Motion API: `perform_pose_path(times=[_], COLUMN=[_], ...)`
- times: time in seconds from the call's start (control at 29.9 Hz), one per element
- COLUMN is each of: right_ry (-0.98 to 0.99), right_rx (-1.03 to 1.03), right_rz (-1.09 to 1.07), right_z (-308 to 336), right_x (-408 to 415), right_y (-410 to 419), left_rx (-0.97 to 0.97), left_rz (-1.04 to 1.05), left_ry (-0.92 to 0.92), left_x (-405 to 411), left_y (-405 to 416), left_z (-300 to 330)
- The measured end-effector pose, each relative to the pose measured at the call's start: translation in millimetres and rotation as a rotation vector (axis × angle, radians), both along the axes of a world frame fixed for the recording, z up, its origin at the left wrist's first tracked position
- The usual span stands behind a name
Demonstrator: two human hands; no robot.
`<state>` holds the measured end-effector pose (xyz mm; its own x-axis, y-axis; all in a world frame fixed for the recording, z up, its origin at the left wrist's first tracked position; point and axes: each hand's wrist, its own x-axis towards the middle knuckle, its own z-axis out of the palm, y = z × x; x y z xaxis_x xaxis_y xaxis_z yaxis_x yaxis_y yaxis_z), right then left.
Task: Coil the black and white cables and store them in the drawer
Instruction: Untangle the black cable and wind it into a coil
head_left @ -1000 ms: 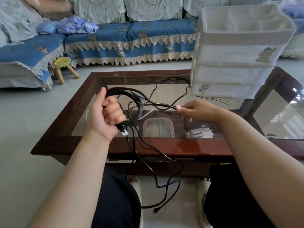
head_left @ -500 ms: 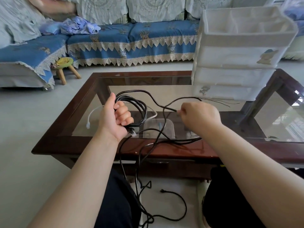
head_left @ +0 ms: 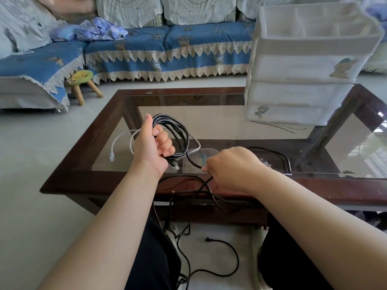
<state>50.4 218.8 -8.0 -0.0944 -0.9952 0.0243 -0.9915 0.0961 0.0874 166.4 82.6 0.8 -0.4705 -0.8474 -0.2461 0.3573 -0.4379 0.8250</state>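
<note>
Left hand (head_left: 151, 146) grips coiled black cable (head_left: 178, 132) above the glass table (head_left: 69, 178); right hand (head_left: 232, 167) pinches its loose run. White cable (head_left: 121, 138) lies on glass, left. Drawer unit (head_left: 301, 65) far right.

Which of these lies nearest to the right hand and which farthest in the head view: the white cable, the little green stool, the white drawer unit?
Measured from the right hand:
1. White cable: on the glass table, to the left, behind the left hand.
2. White drawer unit: standing on the table's far right part.
3. Green stool: on the floor by the sofa, far left.
</note>
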Motion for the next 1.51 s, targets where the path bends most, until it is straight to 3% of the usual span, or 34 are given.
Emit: perform_pose_path(times=[0.23,0.5,0.64,0.84,1.0,1.14,1.27,1.44,1.51], right_ry=[-0.118,-0.282,-0.144,0.052,0.062,0.025,-0.120,-0.845,-1.003], right_rx=[0.022,0.114,0.011,-0.197,-0.196,-0.198,-0.163,-0.029,-0.006], right_rz=[0.083,0.075,0.103,0.148,0.199,0.095,-0.052,-0.094,-0.094], right_z=[9.5,-0.4,-1.0,-3.8,-6.0,-1.0,-3.6,-6.9,-4.3], right_x=[4.9,3.2,5.4,1.2,1.3,-6.5,-20.2,-35.5,-44.4], right_y=[1.0,-4.3,-6.1,-16.6,-19.0,-16.5,-17.8,-11.7,-9.6], left_rx=[-0.125,-0.421,-0.461,-0.374,-0.277,-0.275,-0.252,-0.289,-0.257], left_rz=[-0.065,-0.109,-0.086,-0.128,-0.241,-0.453,-0.636,-0.846,-0.918], left_ry=[-0.109,-0.353,-0.435,-0.481,-0.589,-0.712,-0.699,-0.720,-0.698], left_x=[-3.2,-20.6,-28.4,-31.0,-31.6,-27.8,-21.6,-18.1,-16.6], left_y=[6.2,24.5,28.4,30.4,31.5,38.1,41.8,39.4,39.5], left_z=[-2.4,-12.4,-16.7,-23.3,-29.4,-35.6,-30.9,-33.4,-34.7])
